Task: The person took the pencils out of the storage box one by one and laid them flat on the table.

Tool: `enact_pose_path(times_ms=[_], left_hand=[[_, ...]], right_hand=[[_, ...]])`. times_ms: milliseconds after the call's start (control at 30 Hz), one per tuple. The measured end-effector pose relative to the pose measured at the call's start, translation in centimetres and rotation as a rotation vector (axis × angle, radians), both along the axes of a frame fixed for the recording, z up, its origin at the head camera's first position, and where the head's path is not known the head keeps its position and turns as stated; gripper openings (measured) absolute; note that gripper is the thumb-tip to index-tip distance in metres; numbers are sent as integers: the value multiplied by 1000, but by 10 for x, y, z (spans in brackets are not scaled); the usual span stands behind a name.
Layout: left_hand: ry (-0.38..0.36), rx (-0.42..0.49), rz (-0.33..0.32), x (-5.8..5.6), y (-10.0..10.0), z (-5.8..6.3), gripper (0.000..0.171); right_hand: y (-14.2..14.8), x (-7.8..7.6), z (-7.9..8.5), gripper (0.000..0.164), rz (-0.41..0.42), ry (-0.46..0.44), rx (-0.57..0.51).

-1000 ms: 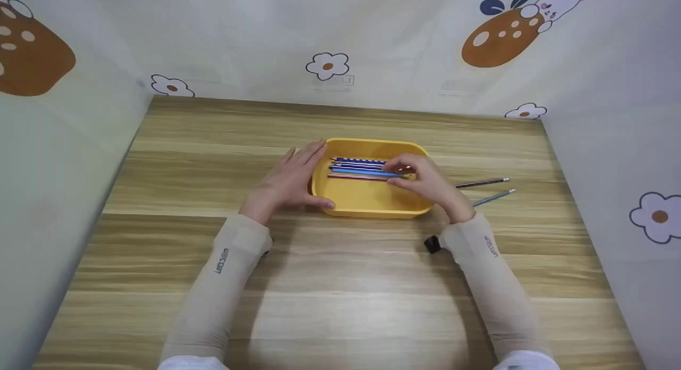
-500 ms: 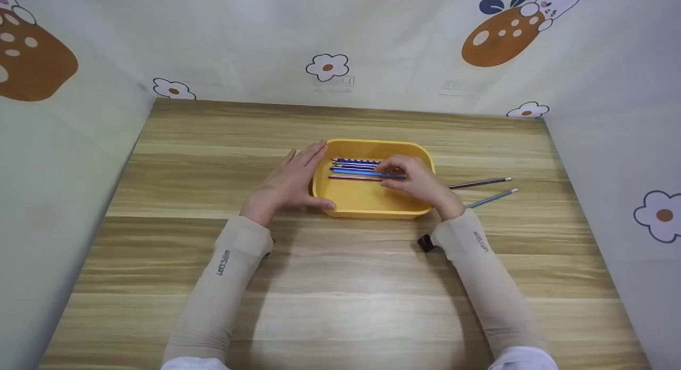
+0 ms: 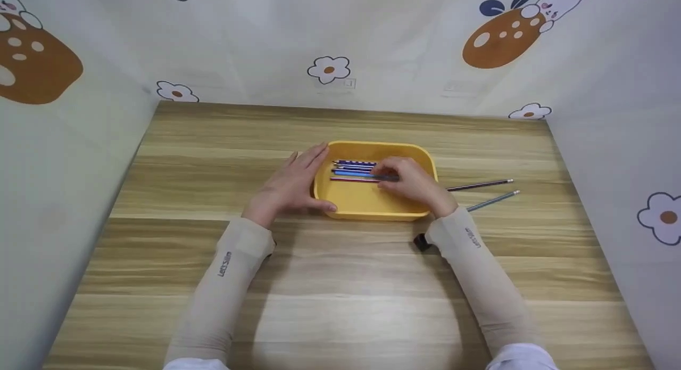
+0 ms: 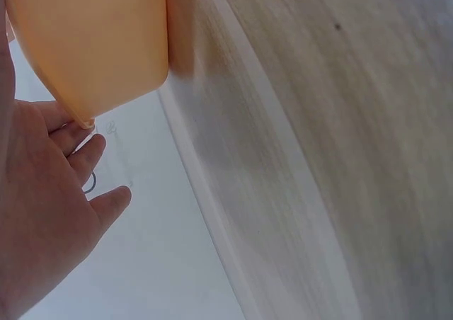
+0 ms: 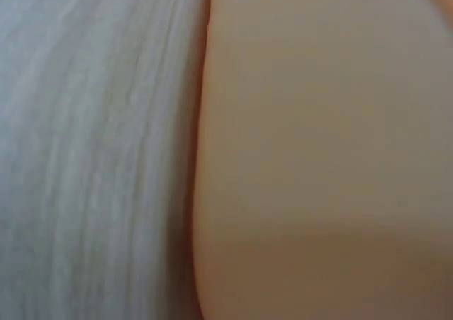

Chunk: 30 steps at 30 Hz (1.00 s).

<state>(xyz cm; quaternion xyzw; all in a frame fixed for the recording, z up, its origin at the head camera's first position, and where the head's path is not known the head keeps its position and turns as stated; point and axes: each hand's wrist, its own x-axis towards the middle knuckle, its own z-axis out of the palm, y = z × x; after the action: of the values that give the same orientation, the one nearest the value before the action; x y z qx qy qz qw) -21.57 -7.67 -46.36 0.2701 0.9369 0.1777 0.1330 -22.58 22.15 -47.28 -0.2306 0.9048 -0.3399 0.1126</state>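
Note:
A yellow plastic tray (image 3: 380, 216) with rounded corners stands on the wooden table. My left hand (image 3: 287, 186) holds its left end, thumb on the near rim and fingers along the far left corner. In the left wrist view, fingertips touch the rim of the tray (image 4: 106, 44). Several pencils (image 3: 351, 167) lie side by side inside, mostly dark blue. Over their right ends my right hand (image 3: 412, 181) reaches in, thumb and curled fingers around a bright blue pencil (image 3: 351, 173); the fingers partly hide the grip. A reddish pencil (image 3: 346, 179) lies nearest the front.
On the table right of the tray lie a dark pencil (image 3: 481, 185) and a blue-green pencil (image 3: 493, 200), partly behind the right forearm. Patterned sheets (image 3: 255, 45) enclose the table at the back and sides. The right wrist view shows mostly the tray's side (image 5: 318, 122).
My right hand has slid a little left along the pencils inside the tray. The left hand stays on the tray's left end, and the tray and loose pencils keep their places.

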Motion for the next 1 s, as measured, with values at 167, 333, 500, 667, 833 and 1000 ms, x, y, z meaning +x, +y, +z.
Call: enact_pose_path(times_ms=[167,333,500,667,833,1000], left_hand=[[-2,-3,0,0,1,-1,128],[-5,-2,-4,0,0,-1,128],[-6,-3,1,0,-1,0,128],[-9,-7,6,-1,-1,0,128],[-8,-5,1,-1,0,0,128],[-4,-8,-8,-1,0,0,129]], right_hand=[[-2,0,-2,22,2,-9,13],[-3,0,-3,20,18,5,29],[-4,-2,-3,19,29,21,41],[-5,-3,-5,18,32,55,72],[-4,-2,-6,18,42,83,102],[-5,-1,-6,17,53,100,118]])
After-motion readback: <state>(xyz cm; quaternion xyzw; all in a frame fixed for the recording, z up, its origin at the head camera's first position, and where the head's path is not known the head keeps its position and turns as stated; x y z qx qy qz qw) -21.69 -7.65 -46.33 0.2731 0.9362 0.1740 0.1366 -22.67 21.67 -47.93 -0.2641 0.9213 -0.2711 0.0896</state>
